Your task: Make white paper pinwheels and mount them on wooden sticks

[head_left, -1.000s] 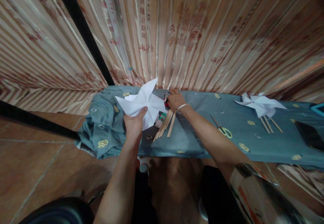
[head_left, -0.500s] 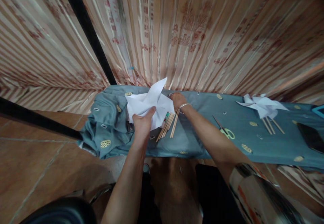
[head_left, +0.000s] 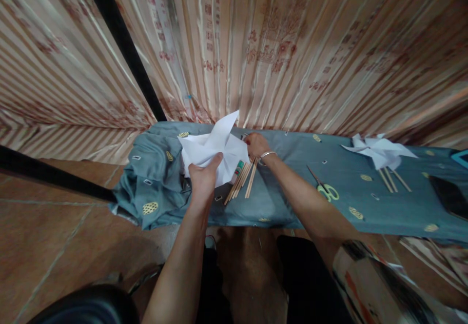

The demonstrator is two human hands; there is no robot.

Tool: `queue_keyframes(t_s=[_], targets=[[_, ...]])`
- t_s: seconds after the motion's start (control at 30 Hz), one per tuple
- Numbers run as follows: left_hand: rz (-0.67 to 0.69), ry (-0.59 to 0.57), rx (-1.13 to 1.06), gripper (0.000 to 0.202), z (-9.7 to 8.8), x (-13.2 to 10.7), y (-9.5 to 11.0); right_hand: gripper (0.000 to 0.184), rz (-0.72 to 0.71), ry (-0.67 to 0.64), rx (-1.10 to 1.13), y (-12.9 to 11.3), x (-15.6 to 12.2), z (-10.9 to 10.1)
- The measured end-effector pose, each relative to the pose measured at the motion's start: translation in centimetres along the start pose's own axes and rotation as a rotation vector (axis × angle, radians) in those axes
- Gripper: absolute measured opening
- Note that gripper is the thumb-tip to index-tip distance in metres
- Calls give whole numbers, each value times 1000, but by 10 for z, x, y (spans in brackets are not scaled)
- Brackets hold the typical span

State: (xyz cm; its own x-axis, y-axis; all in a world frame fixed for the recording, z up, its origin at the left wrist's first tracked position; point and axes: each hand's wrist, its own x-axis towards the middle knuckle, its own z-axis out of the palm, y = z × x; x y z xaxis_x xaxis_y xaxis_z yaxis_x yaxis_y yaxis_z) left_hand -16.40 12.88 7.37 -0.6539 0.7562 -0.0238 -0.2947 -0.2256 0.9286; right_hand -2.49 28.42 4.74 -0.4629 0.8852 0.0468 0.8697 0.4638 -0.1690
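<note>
A white paper pinwheel (head_left: 219, 143) is pinched in my left hand (head_left: 204, 175), with the thumb pressed on its folded middle and the other fingers hidden beneath. My right hand (head_left: 257, 146), wearing a bracelet at the wrist, reaches down just right of the paper. Its fingers are bent together at the far ends of several wooden sticks (head_left: 241, 182); what they hold, if anything, is hidden. Between the paper and the sticks shows a small green-labelled item (head_left: 239, 168), partly covered.
Scissors with pale green handles (head_left: 328, 192) lie right of my right arm. Farther right are finished-looking white pinwheels (head_left: 380, 149) on sticks and a black phone (head_left: 449, 197). Everything rests on a blue-grey cloth (head_left: 292, 207); a striped curtain (head_left: 274, 85) hangs behind.
The pinwheel and my left hand have shifted very slightly left in the view, along with a small camera movement. My right hand stays by the sticks' far ends.
</note>
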Motion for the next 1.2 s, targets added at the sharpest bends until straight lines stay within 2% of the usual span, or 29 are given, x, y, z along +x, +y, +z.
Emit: queue_keyframes(t_s=[0.13,0.23,0.3,0.33,0.4,0.5,0.57,0.63,0.73,0.83,1.0,1.2], targets=[[0,6,12,41,-2,3,-1,33,74,125,139,5,-17,-3],[3,3,1,43,-1,3,-1,32,113,212,293,17,-47,2],[4,3,2,41,0,1,-2,24,168,380,650,27,-77,8],[3,0,10,40,2,0,-3,22,189,425,732,32,-95,12],[-2,-26,33,38,6,-6,-6,21,229,445,700,42,-131,17],[-14,-107,67,37,14,-17,-13,22,265,425,386,50,-174,20],[-36,-161,87,37,20,-25,-20,23,256,408,200,52,-192,19],[-61,-198,119,33,26,-31,-26,23,245,388,92,52,-200,18],[-71,-223,157,29,35,-36,-33,23,229,353,61,54,-204,15],[-45,-235,195,29,42,-38,-40,22,246,360,175,67,-208,16],[-38,-267,274,29,52,-41,-49,21,340,448,423,92,-213,21],[-46,-267,327,29,62,-46,-55,16,250,414,543,87,-202,30]])
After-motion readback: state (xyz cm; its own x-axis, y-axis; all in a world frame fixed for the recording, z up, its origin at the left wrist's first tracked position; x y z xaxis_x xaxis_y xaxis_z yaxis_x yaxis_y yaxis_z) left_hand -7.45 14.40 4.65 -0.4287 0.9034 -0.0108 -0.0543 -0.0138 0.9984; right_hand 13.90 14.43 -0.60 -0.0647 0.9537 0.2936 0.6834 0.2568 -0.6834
